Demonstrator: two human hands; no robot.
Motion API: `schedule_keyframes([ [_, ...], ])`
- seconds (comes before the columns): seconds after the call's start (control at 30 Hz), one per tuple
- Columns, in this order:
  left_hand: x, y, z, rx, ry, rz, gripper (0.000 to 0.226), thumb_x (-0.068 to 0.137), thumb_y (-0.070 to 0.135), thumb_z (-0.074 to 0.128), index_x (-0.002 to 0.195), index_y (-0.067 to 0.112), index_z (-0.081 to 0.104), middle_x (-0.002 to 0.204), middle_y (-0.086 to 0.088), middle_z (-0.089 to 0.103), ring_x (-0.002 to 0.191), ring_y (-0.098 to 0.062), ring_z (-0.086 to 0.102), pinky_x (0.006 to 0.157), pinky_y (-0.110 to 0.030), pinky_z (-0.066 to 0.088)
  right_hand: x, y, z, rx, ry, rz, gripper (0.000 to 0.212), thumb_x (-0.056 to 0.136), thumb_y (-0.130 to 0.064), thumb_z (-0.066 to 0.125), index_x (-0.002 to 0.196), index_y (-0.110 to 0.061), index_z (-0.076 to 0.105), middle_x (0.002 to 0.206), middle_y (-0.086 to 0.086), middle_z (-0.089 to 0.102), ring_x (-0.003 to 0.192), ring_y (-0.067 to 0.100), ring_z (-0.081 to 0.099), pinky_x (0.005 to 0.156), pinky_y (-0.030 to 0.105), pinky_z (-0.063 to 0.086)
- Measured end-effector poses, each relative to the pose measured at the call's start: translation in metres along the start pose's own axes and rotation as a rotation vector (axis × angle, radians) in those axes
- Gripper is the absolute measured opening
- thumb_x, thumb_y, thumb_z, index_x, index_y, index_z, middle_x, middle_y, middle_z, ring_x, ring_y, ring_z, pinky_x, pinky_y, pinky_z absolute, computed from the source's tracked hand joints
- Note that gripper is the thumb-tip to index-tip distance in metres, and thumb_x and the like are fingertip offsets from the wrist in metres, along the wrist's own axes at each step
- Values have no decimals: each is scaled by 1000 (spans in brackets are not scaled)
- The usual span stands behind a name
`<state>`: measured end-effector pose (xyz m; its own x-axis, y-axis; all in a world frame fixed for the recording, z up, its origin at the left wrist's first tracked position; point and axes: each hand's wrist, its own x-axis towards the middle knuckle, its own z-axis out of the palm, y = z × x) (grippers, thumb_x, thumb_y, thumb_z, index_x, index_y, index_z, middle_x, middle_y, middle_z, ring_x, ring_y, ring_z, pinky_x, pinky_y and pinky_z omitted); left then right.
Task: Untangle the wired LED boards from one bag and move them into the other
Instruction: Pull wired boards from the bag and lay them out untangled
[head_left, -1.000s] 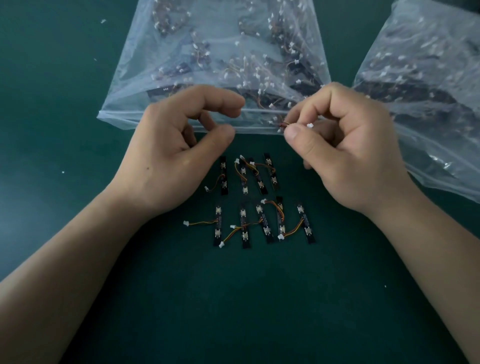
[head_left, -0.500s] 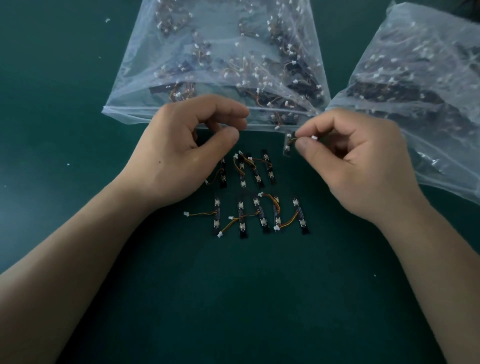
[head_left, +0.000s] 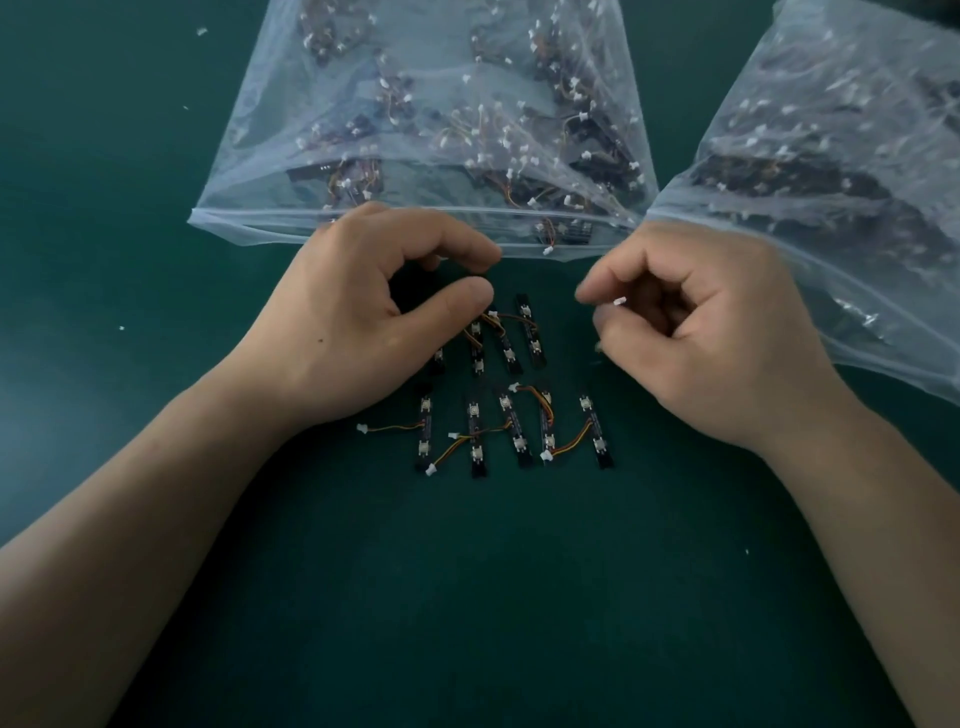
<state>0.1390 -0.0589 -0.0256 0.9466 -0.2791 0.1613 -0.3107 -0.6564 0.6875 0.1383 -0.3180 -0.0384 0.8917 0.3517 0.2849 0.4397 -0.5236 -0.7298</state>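
The clear bag at the top middle holds a tangle of wired LED boards, its open edge facing me. A second clear bag with more boards lies at the right. Several separated LED boards, black strips with orange wires and white plugs, lie in two rows on the green table. My right hand pinches one wired board just right of the rows; its white plug shows between the fingertips. My left hand is loosely curled over the upper row's left end and holds nothing.
The green table surface stretches toward me below the rows. A few tiny white specks lie on the table at the left. The right bag's lower edge lies close behind my right hand.
My right hand has pulled a wired board out of the middle bag's mouth and brought it down toward the rows. My left hand has barely moved.
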Motion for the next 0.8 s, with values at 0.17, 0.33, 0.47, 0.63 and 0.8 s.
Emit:
schedule_keyframes([
  [0.17,0,0,0,3,-3,7,22,93,42,66,114,40,74,93,48,59,98,8,58,83,-4,37,1,1,0,199,25,71,27,88,-13,81,103,-32,70,92,-9,76,79,16,73,68,13,50],
  [0.33,1,0,0,4,-4,10,23,93,42,67,114,39,74,95,48,59,98,6,59,84,-4,39,3,1,-2,106,21,82,18,86,-22,84,93,-35,75,85,-12,75,71,14,69,63,13,46],
  [0.47,0,-1,0,8,-1,19,22,93,42,67,113,40,74,95,47,59,98,8,58,83,-2,37,3,0,-3,7,30,28,19,87,-13,85,92,-29,77,88,-13,73,74,12,66,66,10,43],
  [0.63,0,-2,0,-6,3,25,21,92,42,67,112,41,73,97,50,58,97,12,58,81,-1,36,2,-3,-2,-50,44,48,18,85,-14,86,92,-28,77,81,-20,69,71,2,63,67,7,42],
  [0.8,0,-2,0,-8,-2,22,21,92,42,67,112,41,74,97,49,58,98,9,59,82,-2,37,2,-5,-3,-151,14,32,14,86,-14,86,94,-21,79,85,-21,67,75,2,63,71,6,41],
])
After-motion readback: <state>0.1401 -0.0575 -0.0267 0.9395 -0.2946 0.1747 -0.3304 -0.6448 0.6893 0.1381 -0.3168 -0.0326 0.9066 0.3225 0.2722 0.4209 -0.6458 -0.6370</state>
